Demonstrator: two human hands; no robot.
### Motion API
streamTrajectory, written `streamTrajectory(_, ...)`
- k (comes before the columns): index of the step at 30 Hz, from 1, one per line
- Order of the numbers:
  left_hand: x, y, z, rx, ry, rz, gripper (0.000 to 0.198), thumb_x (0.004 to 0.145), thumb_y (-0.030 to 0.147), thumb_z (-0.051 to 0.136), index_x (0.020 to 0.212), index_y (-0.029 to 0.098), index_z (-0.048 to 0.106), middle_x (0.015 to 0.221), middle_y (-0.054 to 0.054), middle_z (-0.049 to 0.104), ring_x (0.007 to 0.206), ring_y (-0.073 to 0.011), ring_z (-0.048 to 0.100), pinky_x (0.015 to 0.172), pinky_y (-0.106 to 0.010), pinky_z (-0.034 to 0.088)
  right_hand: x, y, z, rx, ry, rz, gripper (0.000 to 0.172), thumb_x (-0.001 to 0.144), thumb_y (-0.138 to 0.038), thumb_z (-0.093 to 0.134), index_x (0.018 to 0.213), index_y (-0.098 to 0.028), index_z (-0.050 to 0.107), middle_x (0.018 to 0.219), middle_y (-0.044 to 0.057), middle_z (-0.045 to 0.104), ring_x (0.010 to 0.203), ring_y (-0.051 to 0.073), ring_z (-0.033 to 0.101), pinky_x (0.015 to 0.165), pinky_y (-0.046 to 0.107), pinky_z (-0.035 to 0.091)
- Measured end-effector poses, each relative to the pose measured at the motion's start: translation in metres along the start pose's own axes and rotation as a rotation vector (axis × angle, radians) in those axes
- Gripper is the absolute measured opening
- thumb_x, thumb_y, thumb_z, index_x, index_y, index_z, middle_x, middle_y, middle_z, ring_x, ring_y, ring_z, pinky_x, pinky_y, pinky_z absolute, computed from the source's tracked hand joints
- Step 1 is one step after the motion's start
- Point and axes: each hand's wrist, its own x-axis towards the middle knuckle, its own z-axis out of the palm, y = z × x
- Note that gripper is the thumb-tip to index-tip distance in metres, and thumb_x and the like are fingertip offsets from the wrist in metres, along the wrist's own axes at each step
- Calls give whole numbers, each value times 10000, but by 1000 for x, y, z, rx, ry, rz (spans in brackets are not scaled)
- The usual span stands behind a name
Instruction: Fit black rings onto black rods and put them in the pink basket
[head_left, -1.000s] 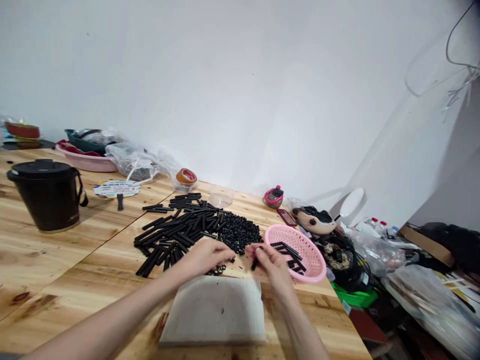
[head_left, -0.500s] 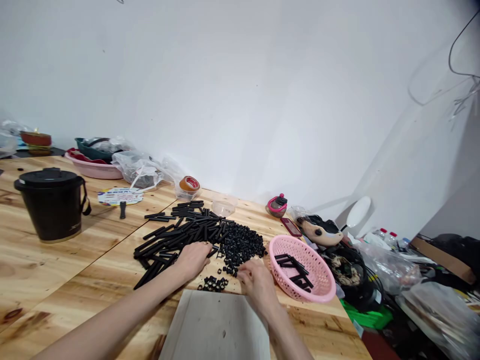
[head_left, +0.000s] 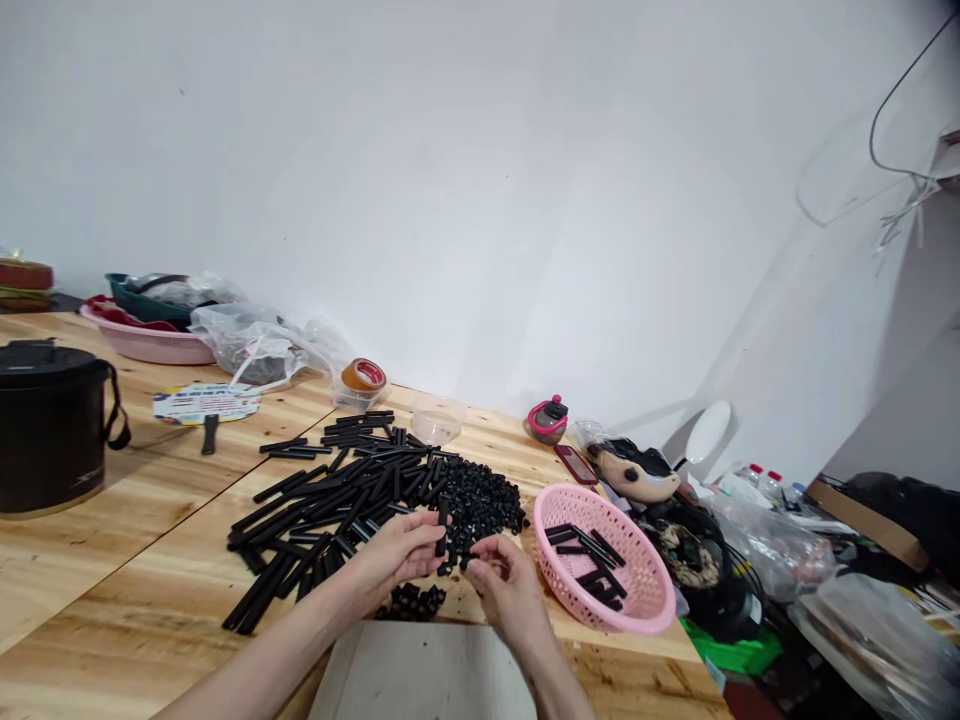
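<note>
While the left hand (head_left: 399, 552) grips a black tube (head_left: 442, 528) upright, the right hand (head_left: 513, 588) pinches a small black piece (head_left: 466, 562) near the pink perforated basket (head_left: 640, 572).

Hands, two: left hand (head_left: 405, 550) and right hand (head_left: 511, 588). Held items: one black tube (head_left: 442, 525) in the left, one small black piece (head_left: 466, 562) at the right fingertips. Loose tubes (head_left: 352, 490) on the table (head_left: 150, 565): many, overlapping, not countable. Small pieces: one large heap (head_left: 484, 497), one smaller cluster (head_left: 412, 602), individuals not countable. Perforated pink basket (head_left: 641, 565) at right: one, containing several tubes, exact number obscured. Red-capped bottles (head_left: 771, 487): two. Single specimens: pale board (head_left: 424, 675), black lidded cup (head_left: 49, 435), paddle fan (head_left: 199, 403), tape roll (head_left: 353, 379).
</note>
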Motion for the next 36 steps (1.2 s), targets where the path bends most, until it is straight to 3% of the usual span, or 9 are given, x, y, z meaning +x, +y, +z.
streamTrajectory(4, -3, -2, 7, -250, -41, -34, 262, 800, 312, 738, 980, 162, 620, 1005, -82, 719, 872, -145, 711, 845, -243, 564, 0, -2, 2, 420, -19, 116, 173, 708, -238, 765, 830, -192, 650, 718, 0, 664, 646, 152, 610, 630, 251, 458)
streamTrajectory(7, -5, -2, 14, -406, -46, -67, 216, 776, 244, 770, 929, 152, 651, 973, -72, 735, 845, -152, 715, 801, -229, 578, -1, -9, 5, 510, 34, 144, 228, 627, -197, 831, 780, -195, 663, 683, -16, 654, 627, 139, 592, 606, 234, 444)
streamTrajectory(14, -14, -5, 23, -470, -48, -32, 210, 762, 201, 780, 899, 177, 622, 925, -34, 732, 841, -156, 713, 843, -269, 578, -7, -19, 9, 368, 130, 66, 192, 645, -204, 830, 753, -193, 672, 662, -28, 601, 540, 102, 482, 514, 217, 361)
streamTrajectory(27, -17, -7, 22, -467, -15, -65, 353, 677, 253, 865, 854, 187, 566, 948, -52, 750, 828, -164, 728, 829, -260, 568, -8, -26, 3, 126, 161, -175, 98, 711, -172, 795, 762, -214, 723, 780, 15, 649, 711, 168, 583, 647, 261, 459)
streamTrajectory(33, -17, -8, 20, -402, -19, -48, 368, 649, 297, 874, 835, 186, 575, 999, -66, 754, 847, -182, 728, 831, -284, 561, -12, -19, 6, 126, 209, -94, 227, 712, -170, 783, 910, -215, 682, 824, 23, 678, 729, 184, 631, 688, 285, 510)
streamTrajectory(36, -17, -8, 20, -351, -22, -35, 370, 655, 305, 867, 827, 188, 561, 1014, -67, 756, 851, -178, 720, 828, -294, 558, -14, -15, 5, 61, 204, -124, 257, 740, -187, 766, 969, -216, 653, 851, 31, 681, 758, 192, 642, 724, 302, 522)
